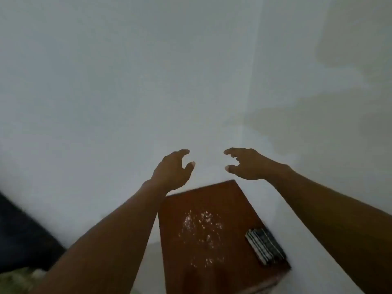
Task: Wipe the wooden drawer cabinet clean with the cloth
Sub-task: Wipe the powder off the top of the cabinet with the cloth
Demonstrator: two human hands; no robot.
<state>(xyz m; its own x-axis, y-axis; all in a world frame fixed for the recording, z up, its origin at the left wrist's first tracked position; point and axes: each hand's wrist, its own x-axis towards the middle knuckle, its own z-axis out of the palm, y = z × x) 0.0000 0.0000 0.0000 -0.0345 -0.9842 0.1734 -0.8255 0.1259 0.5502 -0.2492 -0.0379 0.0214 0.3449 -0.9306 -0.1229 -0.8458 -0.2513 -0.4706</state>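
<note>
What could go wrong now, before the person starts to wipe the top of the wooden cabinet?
1. The white crumbs are scattered over the middle of the cabinet top; a careless wipe may push them over an edge onto the floor.
2. The folded striped cloth lies close to the right edge, so a clumsy grab might knock it off.
3. Both the left hand and the right hand are empty and raised beyond the cabinet; the image is blurred, so a hasty reach seems possible.

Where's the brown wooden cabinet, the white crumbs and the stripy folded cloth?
brown wooden cabinet [180, 209]: head view, bare top.
white crumbs [201, 228]: head view, middle of scatter.
stripy folded cloth [265, 246]: head view, its centre.
</note>
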